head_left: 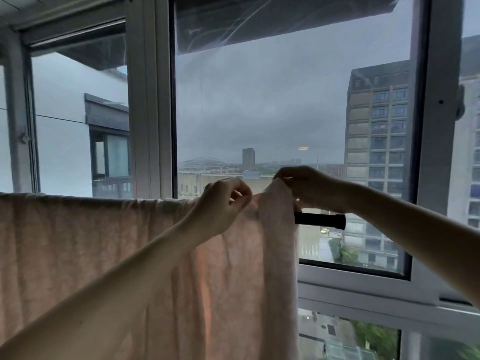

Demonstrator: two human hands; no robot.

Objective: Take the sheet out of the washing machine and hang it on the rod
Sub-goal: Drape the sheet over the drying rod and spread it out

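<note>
**Both hands pinching sheet at rod**

The left hand point(223, 201) and right hand point(304, 187) each pinched the pink sheet point(104, 255), already draped over the black rod point(320, 219). Step appeared to be final spreading; next move likely requires drawing the bunched edge rightward along the rod.

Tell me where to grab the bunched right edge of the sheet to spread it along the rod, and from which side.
Grip the bunched fold at its top, where it crosses the rod, coming from above. There the sheet is thick and gathered, easy to pinch, and bare rod lies just to its right for sliding it along. The right hand already holds that top, and the left hand pinches the fabric beside it.
</note>
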